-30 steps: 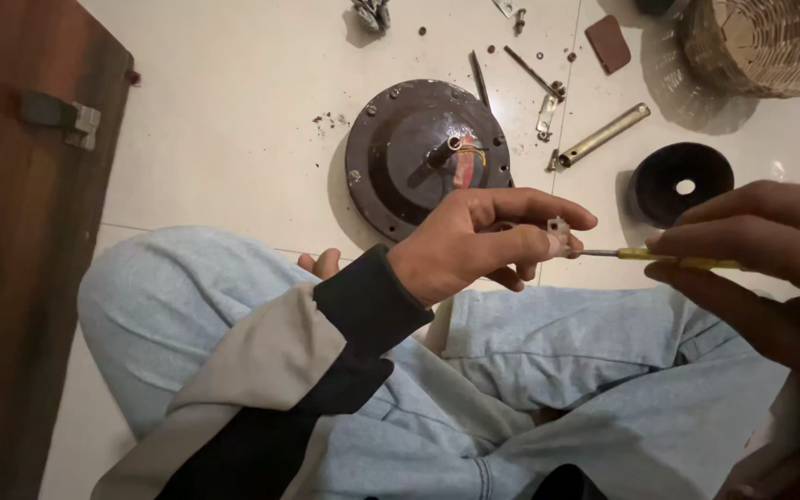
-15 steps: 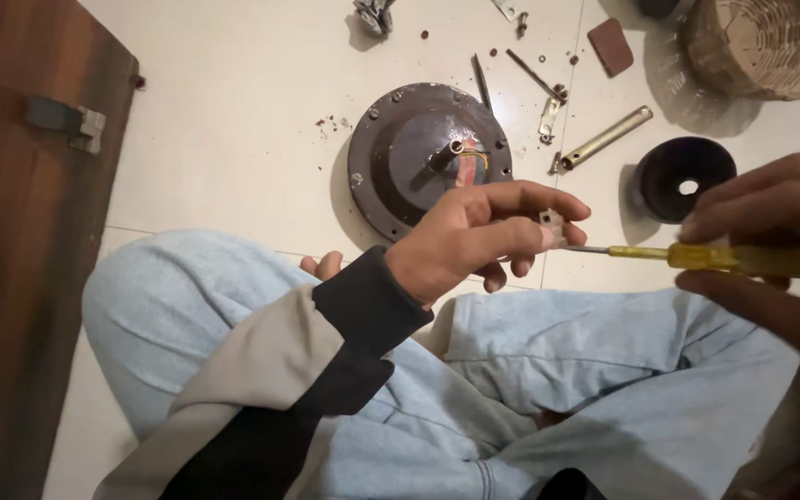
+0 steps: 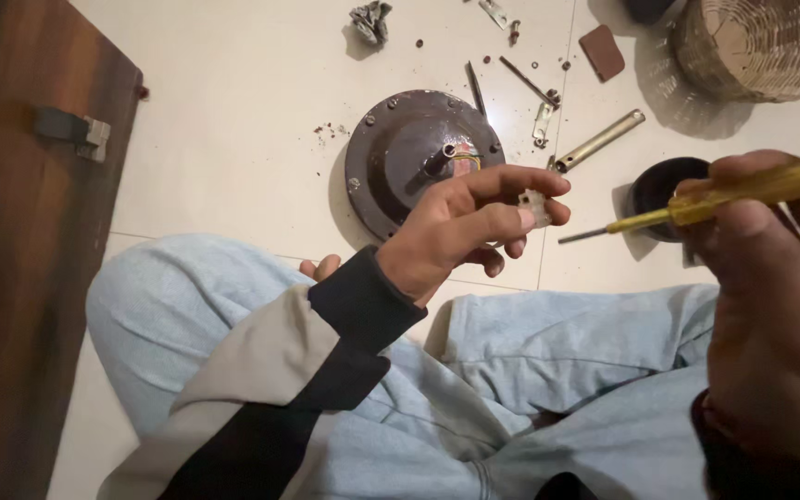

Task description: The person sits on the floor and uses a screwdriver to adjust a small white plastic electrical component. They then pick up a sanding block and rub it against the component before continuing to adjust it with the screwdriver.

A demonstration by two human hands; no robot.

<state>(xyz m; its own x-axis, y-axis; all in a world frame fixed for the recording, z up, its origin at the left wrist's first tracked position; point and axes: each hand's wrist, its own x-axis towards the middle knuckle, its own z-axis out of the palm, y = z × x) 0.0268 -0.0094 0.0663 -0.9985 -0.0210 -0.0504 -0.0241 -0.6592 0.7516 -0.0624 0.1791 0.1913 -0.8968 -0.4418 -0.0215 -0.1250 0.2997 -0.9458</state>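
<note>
Glossy pale tile floor (image 3: 233, 139); left hand (image 3: 460, 227) pinching small white block (image 3: 534, 208); right hand (image 3: 770, 278) gripping translucent yellow screwdriver (image 3: 724, 199)

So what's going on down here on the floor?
A person sits cross-legged on a tiled floor. The left hand pinches a small white part, while the right hand holds a yellow-handled screwdriver, its tip just short of that part. A round dark motor housing, a metal tube and loose screws lie ahead, beside a wicker basket.
</note>
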